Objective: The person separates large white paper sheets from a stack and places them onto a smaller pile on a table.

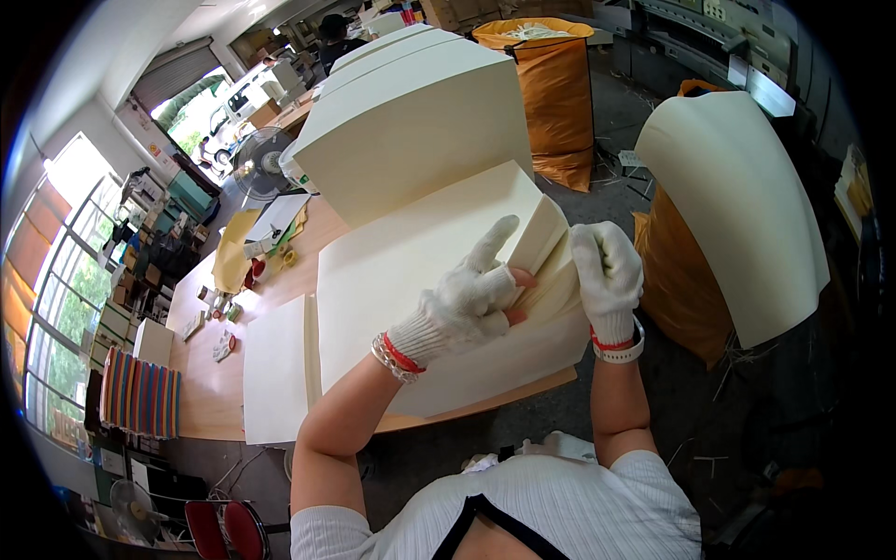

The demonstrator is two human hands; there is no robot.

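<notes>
A thick stack of large cream paper sheets (401, 271) lies on the wooden table (210, 392) in front of me. My left hand (464, 297), in a white knit glove, lifts several top sheets at the stack's right corner, with the index finger pointing up along them. My right hand (607, 275), gloved too, grips the same corner's edge from the right, fanning the sheets. A taller pile of the same cream paper (411, 121) stands just behind. A thin loose sheet (275, 369) lies left of the stack.
An orange sack (553, 93) stands behind the tall pile. Another curved batch of cream sheets (737, 196) drapes over an orange sack to my right. A fan (259, 163), tape rolls and small items sit at the table's far left. A person works far back.
</notes>
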